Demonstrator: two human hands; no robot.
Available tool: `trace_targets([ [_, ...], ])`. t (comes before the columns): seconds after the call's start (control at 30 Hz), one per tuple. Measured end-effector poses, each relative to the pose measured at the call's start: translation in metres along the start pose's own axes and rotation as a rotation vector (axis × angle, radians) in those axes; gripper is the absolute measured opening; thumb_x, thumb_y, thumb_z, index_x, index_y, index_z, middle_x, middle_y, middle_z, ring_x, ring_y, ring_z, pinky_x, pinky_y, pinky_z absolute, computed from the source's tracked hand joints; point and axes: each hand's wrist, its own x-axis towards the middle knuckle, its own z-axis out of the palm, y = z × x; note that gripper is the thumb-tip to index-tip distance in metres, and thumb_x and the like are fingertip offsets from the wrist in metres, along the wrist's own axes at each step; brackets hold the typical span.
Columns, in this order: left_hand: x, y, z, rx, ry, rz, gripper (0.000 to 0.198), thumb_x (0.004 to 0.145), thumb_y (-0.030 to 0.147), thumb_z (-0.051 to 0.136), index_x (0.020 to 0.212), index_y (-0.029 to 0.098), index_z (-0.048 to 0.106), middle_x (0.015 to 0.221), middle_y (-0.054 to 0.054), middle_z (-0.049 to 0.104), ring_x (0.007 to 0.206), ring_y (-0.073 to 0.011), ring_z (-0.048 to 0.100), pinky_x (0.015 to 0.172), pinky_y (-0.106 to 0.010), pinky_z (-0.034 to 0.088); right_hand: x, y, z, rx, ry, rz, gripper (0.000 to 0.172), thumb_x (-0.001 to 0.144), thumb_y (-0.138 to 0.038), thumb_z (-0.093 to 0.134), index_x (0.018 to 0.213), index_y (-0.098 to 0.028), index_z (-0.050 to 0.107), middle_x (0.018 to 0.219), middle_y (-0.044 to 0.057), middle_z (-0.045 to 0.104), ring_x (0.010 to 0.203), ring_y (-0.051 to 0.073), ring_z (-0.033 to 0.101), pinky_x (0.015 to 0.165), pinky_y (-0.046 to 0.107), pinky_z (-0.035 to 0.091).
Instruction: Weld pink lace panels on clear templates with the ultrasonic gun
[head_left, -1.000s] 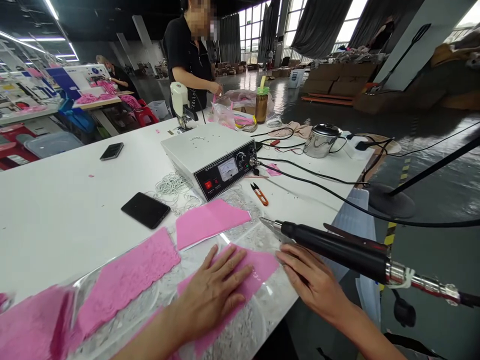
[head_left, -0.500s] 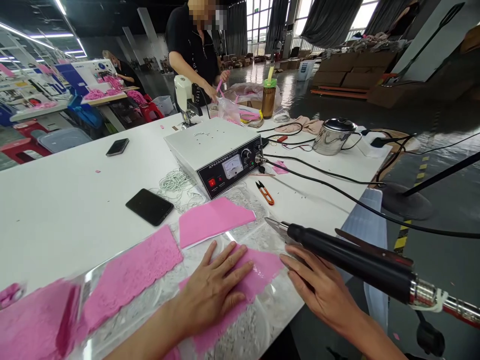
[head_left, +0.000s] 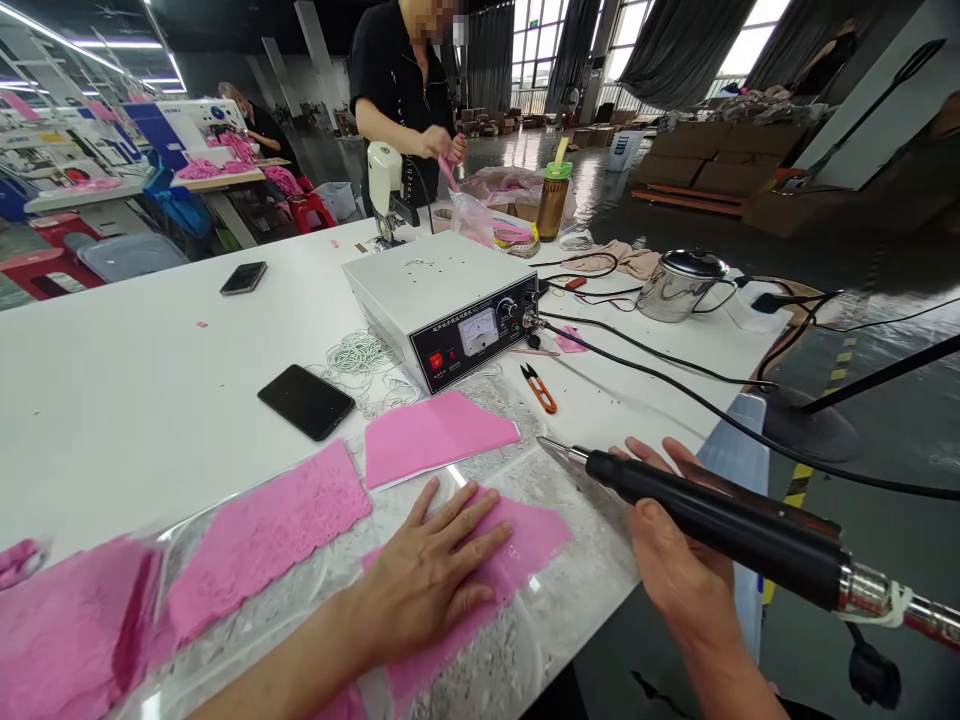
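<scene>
My left hand [head_left: 435, 575] lies flat, fingers spread, on a pink fabric piece [head_left: 532, 540] over a clear sheet. On the right, my right hand [head_left: 682, 540] is under and around the black handheld tool [head_left: 712, 520], thumb on the near side and fingers apart behind it. The tool's metal tip points left, just above the sheet. Beyond my left hand lies a pink piece with a white edge [head_left: 435, 435]. A scalloped lace piece [head_left: 270, 540] and a pink stack [head_left: 67, 620] are to the left.
A control box [head_left: 450, 310] with a cable stands behind the pieces. Near it are orange snips [head_left: 538, 388], a black phone [head_left: 306, 401], tangled cord [head_left: 360, 355], a lidded mug [head_left: 679, 285] and a bottle [head_left: 553, 205]. A person [head_left: 405, 100] handles pink material across the table.
My right hand has moved from the sheet's edge up to the tool, its palm turned toward it. My left hand stays on the fabric. The view has shifted slightly.
</scene>
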Motion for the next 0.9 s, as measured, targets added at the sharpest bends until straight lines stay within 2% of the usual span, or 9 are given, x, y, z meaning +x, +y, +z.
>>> trace_targets([
  [0.1,0.0,-0.001,0.001,0.0,0.021,0.005,0.053,0.103,0.049,0.039,0.151,0.027,0.034,0.155,-0.007,0.037,0.144,-0.0304,0.033,0.119,-0.058,0.021,0.004,0.004,0.022,0.308,0.207,0.09,0.037,0.094,-0.027,0.053,0.131,-0.032,0.052,0.135,0.006,0.057,0.117,0.023,0.062,0.103,0.058,0.049],
  [0.17,0.0,-0.002,0.001,-0.001,0.033,0.011,0.053,0.103,0.048,0.039,0.151,0.026,0.034,0.155,-0.007,0.038,0.144,-0.0307,0.033,0.119,-0.058,0.021,0.011,0.004,0.031,0.466,0.315,0.103,0.028,0.092,-0.025,0.055,0.118,-0.033,0.059,0.131,0.001,0.055,0.113,0.018,0.061,0.101,0.049,0.053],
  [0.23,0.0,-0.002,0.002,0.0,0.038,0.015,0.053,0.104,0.048,0.038,0.151,0.025,0.034,0.155,-0.008,0.038,0.144,-0.0316,0.034,0.118,-0.059,0.021,0.02,0.001,0.033,0.565,0.378,0.104,0.019,0.091,-0.025,0.055,0.106,-0.031,0.064,0.119,0.0,0.058,0.102,0.014,0.062,0.095,0.039,0.055],
  [0.33,0.0,-0.002,0.003,0.002,0.047,0.012,0.052,0.103,0.048,0.038,0.15,0.025,0.036,0.155,-0.007,0.039,0.143,-0.0312,0.035,0.118,-0.058,0.02,0.033,-0.013,0.022,0.641,0.385,0.078,0.017,0.089,-0.027,0.052,0.098,-0.027,0.065,0.1,0.0,0.059,0.076,0.011,0.059,0.075,0.03,0.055],
  [0.4,0.0,-0.002,0.004,0.009,0.052,0.009,0.052,0.103,0.049,0.038,0.15,0.026,0.037,0.155,-0.007,0.039,0.143,-0.0306,0.035,0.119,-0.057,0.019,0.037,-0.026,0.01,0.656,0.39,0.06,0.016,0.084,-0.028,0.052,0.091,-0.024,0.065,0.092,0.0,0.057,0.063,0.01,0.054,0.059,0.028,0.05],
  [0.47,0.0,-0.002,0.004,0.017,0.052,0.008,0.052,0.103,0.05,0.038,0.15,0.026,0.037,0.154,-0.007,0.039,0.143,-0.0305,0.037,0.119,-0.057,0.02,0.038,-0.037,-0.002,0.649,0.405,0.076,0.014,0.076,-0.029,0.054,0.083,-0.022,0.065,0.083,0.0,0.056,0.055,0.01,0.049,0.049,0.027,0.043],
  [0.6,0.001,-0.001,0.003,0.027,0.059,0.004,0.052,0.103,0.05,0.039,0.149,0.027,0.039,0.154,-0.007,0.04,0.142,-0.0301,0.038,0.119,-0.055,0.02,0.033,-0.048,-0.013,0.597,0.354,0.088,0.01,0.068,-0.027,0.054,0.073,-0.021,0.061,0.069,0.0,0.051,0.049,0.012,0.048,0.044,0.028,0.039],
  [0.77,0.001,-0.001,0.005,0.029,0.082,0.007,0.051,0.103,0.05,0.039,0.148,0.026,0.04,0.153,-0.007,0.041,0.142,-0.0296,0.039,0.12,-0.055,0.018,0.028,-0.043,-0.009,0.575,0.235,0.075,0.007,0.073,-0.027,0.055,0.074,-0.023,0.061,0.067,0.0,0.051,0.048,0.013,0.049,0.043,0.029,0.04],
  [0.9,0.0,-0.002,0.007,0.01,0.085,-0.003,0.052,0.103,0.05,0.04,0.15,0.028,0.038,0.154,-0.006,0.04,0.144,-0.0282,0.035,0.121,-0.054,0.015,0.027,-0.042,-0.006,0.608,0.236,0.084,0.007,0.068,-0.027,0.059,0.072,-0.022,0.063,0.065,0.0,0.053,0.047,0.012,0.05,0.042,0.028,0.041],
])
